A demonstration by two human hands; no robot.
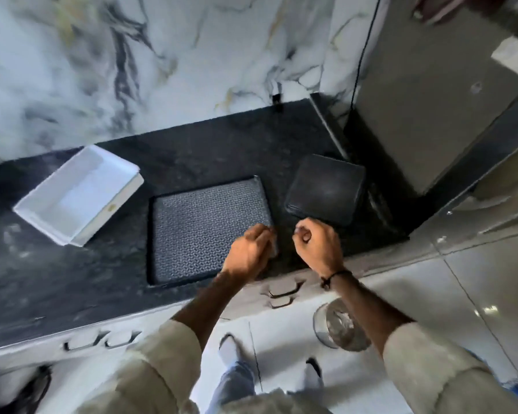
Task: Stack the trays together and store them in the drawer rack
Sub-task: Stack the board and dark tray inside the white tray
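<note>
The desk (72, 282) is a dark speckled stone slab set against a white marble-veined wall (162, 55), with a tall grey appliance (431, 100) closing off its far right corner. Three trays lie on it, none stacked. A white tray (78, 195) sits open side up near the left, turned at an angle to the desk's edges. A dark patterned tray (204, 222) lies flat at the middle, its near edge close to the front edge of the desk. A smaller black tray (326, 186) rests in the right part, just beside the patterned one and near the appliance. The left hand (248, 252) is at the near right corner of the patterned tray, fingers (266, 231) curled onto its edge; whether they actually pinch it cannot be told through the blur. The right hand (317, 243) hangs just above the strip of desk between the two dark trays, fingers pressed into a loose fist and holding nothing visible. Bare stone lies open behind the patterned tray up to the wall. Below the front edge, pale drawer fronts (281, 294) carry dark handles, and a glossy tiled floor (461, 294) shows beneath with a glass jar (338, 327) standing on it.
</note>
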